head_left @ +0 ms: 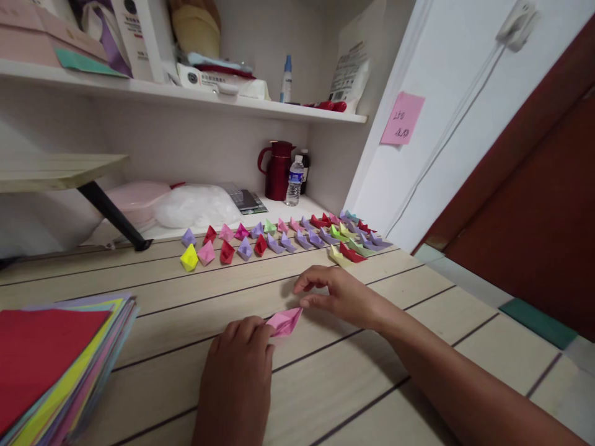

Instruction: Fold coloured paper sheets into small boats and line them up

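The desk [325, 396] runs back to the white cupboard, and its right edge slants away beside the floor. Two rows of small folded paper pieces [227, 252] line the far side, running close to that right edge at their right end. A stack of coloured sheets [51, 365] takes up the near left corner. Between stack and rows lies a broad bare strip of planks, with more bare surface under the right forearm [427, 353].

In the middle is a pink paper boat [285, 323], well apart from the rows. The left hand [239, 365] has its fingers close together at the boat's left end; whether they pinch it is hidden from this angle. The right hand [339, 294] curves above the right tip, thumb and forefinger apart, the thumb just beside the paper.
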A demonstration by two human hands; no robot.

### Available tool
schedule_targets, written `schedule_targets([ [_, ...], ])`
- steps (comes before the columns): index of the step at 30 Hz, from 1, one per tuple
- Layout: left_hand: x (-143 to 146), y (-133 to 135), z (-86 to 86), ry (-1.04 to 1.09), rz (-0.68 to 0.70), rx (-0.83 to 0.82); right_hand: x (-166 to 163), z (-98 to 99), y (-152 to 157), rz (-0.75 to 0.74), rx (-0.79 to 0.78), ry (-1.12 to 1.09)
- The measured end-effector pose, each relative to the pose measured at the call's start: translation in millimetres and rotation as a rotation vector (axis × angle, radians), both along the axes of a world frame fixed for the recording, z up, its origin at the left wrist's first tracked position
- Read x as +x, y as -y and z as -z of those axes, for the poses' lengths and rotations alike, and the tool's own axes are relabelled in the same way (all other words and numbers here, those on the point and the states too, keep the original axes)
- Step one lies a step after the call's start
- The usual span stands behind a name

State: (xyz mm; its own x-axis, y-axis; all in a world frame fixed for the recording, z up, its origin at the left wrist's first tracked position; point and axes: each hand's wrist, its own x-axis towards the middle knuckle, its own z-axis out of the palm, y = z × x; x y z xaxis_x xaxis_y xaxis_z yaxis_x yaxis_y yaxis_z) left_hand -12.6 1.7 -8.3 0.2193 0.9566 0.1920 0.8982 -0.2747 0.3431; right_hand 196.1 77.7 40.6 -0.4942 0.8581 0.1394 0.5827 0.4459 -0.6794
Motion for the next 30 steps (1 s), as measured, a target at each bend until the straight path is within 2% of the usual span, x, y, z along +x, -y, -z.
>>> schedule_targets([
  [5,0,0,0.9,-0.005,0.008,0.01,-1,7.2,2,-0.062,-0.074,-0.003],
  [10,0,0,0.5,-0.012,0.014,0.011,-5,13.2,3,-0.041,-0.127,-0.001],
  [20,1,1,2.2,-0.035,0.017,0.008,-14,16.5,7,-0.009,-0.042,-0.047],
  [24,4,4,0.0,-0.027,0.031,0.01,-21,17.7,11,-0.024,0.077,0.041],
  [30,6,3,0.9,-0.018,0.062,0.004,-23,22.3,11,-0.072,0.111,0.08],
])
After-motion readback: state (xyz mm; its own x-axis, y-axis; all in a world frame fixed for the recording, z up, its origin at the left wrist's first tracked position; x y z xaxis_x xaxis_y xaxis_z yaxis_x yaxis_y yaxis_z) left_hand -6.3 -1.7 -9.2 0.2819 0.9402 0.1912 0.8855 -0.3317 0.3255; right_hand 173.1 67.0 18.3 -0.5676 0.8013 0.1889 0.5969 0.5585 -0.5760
